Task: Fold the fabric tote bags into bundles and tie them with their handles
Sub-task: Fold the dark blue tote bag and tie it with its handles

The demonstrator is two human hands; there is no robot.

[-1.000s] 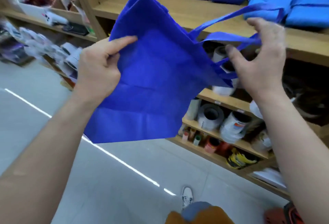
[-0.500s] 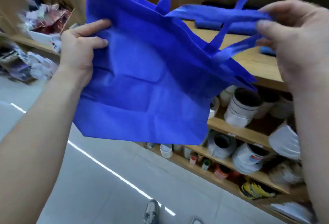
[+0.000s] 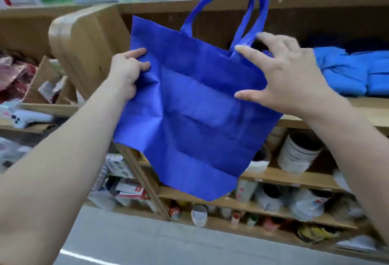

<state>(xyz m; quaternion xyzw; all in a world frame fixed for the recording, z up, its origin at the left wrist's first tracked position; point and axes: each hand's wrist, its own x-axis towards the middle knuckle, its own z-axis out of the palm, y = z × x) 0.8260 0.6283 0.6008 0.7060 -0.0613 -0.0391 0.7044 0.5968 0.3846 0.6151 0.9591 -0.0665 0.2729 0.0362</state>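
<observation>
Holding: the left hand (image 3: 126,73) grips the left edge of the tote bag (image 3: 195,107), fingers curled into the cloth, which puckers there.
Right hand (image 3: 288,75): not gripping; fingers spread and nearly straight. The thumb lies against the bag's right side and the forefinger touches the top edge at the foot of a handle. View slightly blurred.
Bag: dark blue, unfolded and flat, held upright in the air in front of the wooden shelves (image 3: 294,178); crease lines cross it.
Handles (image 3: 250,1): two loops standing above the top edge.
Right shelf: lighter blue cloth bundles (image 3: 353,75), behind the right hand.
Lower shelves: tape rolls (image 3: 299,153), blurred.
</observation>
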